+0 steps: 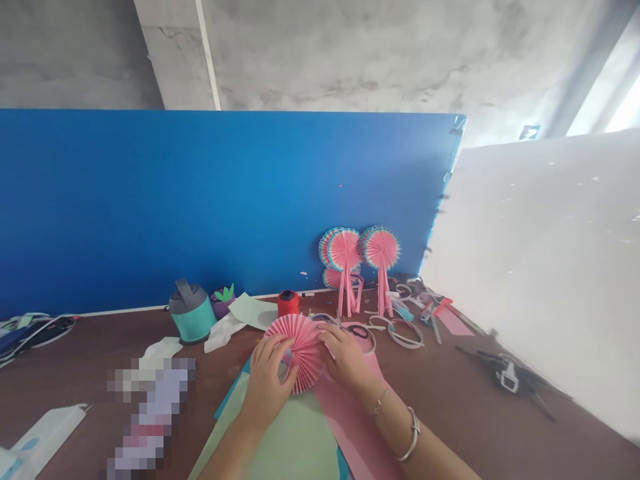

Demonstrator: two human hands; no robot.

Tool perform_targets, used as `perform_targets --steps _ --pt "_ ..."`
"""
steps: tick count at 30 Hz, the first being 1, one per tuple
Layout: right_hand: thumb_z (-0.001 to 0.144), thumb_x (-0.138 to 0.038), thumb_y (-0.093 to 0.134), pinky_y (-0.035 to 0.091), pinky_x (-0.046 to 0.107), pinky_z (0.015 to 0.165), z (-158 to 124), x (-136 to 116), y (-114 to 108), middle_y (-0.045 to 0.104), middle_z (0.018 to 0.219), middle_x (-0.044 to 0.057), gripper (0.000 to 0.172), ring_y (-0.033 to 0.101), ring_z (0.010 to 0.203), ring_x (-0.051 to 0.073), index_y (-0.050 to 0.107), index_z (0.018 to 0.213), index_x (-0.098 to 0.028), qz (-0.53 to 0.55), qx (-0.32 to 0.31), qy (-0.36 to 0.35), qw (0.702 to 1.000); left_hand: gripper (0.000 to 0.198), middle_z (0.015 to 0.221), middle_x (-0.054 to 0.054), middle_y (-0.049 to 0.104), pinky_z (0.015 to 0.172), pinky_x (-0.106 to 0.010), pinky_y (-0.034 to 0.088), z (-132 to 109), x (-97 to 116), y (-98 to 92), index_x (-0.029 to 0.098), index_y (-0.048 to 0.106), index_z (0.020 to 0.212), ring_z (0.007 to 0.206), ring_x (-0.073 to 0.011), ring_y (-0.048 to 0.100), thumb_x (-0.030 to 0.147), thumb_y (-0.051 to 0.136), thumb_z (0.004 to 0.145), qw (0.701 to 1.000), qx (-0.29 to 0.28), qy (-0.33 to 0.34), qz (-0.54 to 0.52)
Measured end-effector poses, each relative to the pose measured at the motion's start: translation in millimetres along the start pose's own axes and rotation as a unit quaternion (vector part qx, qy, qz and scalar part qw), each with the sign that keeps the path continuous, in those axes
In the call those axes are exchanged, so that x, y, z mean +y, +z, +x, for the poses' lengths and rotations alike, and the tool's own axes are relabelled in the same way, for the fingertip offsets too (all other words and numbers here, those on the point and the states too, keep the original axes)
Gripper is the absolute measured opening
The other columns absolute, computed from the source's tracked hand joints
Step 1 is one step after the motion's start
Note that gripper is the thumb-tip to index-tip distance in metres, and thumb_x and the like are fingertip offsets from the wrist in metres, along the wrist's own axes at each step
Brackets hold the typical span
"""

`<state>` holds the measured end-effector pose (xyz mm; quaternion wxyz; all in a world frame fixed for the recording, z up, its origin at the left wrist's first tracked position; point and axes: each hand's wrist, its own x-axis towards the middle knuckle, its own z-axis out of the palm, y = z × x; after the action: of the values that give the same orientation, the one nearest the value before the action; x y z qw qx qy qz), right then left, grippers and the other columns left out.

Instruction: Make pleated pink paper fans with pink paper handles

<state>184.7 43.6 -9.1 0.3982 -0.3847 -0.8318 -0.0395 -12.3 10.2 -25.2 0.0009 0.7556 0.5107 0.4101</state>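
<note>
A round pink pleated paper fan [303,350] is held between my two hands over a light green paper sheet [290,433]. My left hand [267,380] grips its left side, with the thumb low and the fingers higher on the folds. At the right edge, the curled fingers of my right hand [345,353] hold the pleats; the fingertips are partly hidden. Pink paper [355,420] lies beneath my right forearm, beside the green sheet.
Finished-looking pink fans [383,250] stand against the blue partition [200,200]. Behind my hands are a red spool-like object [289,304] and a teal container with grey lid [191,313]. White strip coils [406,333] lie right; a black cable [510,373] lies farther right.
</note>
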Motion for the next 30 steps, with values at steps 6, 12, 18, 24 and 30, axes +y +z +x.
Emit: perform_targets --steps 6,12,18,24,30 --pt "0.089 -0.012 0.042 0.046 0.034 0.075 0.3 1.0 0.9 0.064 0.107 0.01 0.018 0.061 0.092 0.021 0.058 0.083 -0.019 -0.01 0.004 0.002 1.0 0.036 0.113 -0.008 0.062 0.105 -0.05 0.028 2.4 2.6 -4.6 0.023 0.056 0.107 0.112 -0.0268 0.051 0.01 0.051 0.074 0.999 0.003 0.009 0.039" --pt "0.09 -0.012 0.041 0.047 0.035 0.078 -1.0 0.3 0.6 0.064 0.109 0.011 0.019 0.06 0.096 0.022 0.057 0.084 -0.019 -0.004 0.012 -0.007 1.0 0.042 0.103 -0.006 0.065 0.107 -0.051 0.025 3.1 2.4 -4.8 0.025 0.06 0.103 0.107 -0.0259 0.054 0.004 0.048 0.069 0.999 0.007 -0.006 0.038" --pt "0.088 -0.011 0.042 0.047 0.035 0.077 -2.0 5.8 3.4 0.065 0.104 0.009 0.019 0.06 0.096 0.022 0.057 0.083 -0.02 0.019 0.023 0.023 0.999 0.024 0.103 -0.008 0.066 0.096 -0.04 0.039 6.6 -5.2 -6.2 0.025 0.066 0.1 0.102 -0.0246 0.057 0.023 0.048 0.084 0.988 0.067 -0.073 -0.116" --pt "0.086 -0.012 0.043 0.047 0.035 0.074 -4.9 13.7 7.0 0.064 0.104 0.009 0.017 0.062 0.092 0.022 0.057 0.079 -0.02 0.017 0.023 0.068 0.997 0.04 0.091 -0.008 0.065 0.086 -0.036 0.042 12.1 6.2 -23.9 0.022 0.071 0.085 0.091 -0.0239 0.057 0.054 0.048 0.084 0.913 0.126 -0.19 -0.338" --pt "0.085 -0.012 0.042 0.047 0.033 0.072 -4.4 13.0 5.8 0.064 0.103 0.009 0.019 0.063 0.088 0.021 0.058 0.078 -0.02 0.01 0.01 0.065 0.998 0.066 0.066 -0.004 0.06 0.05 -0.025 0.039 17.9 -1.3 -29.7 0.017 0.068 0.086 0.053 -0.0126 0.051 0.077 0.045 0.07 0.615 -0.005 -0.372 -0.696"
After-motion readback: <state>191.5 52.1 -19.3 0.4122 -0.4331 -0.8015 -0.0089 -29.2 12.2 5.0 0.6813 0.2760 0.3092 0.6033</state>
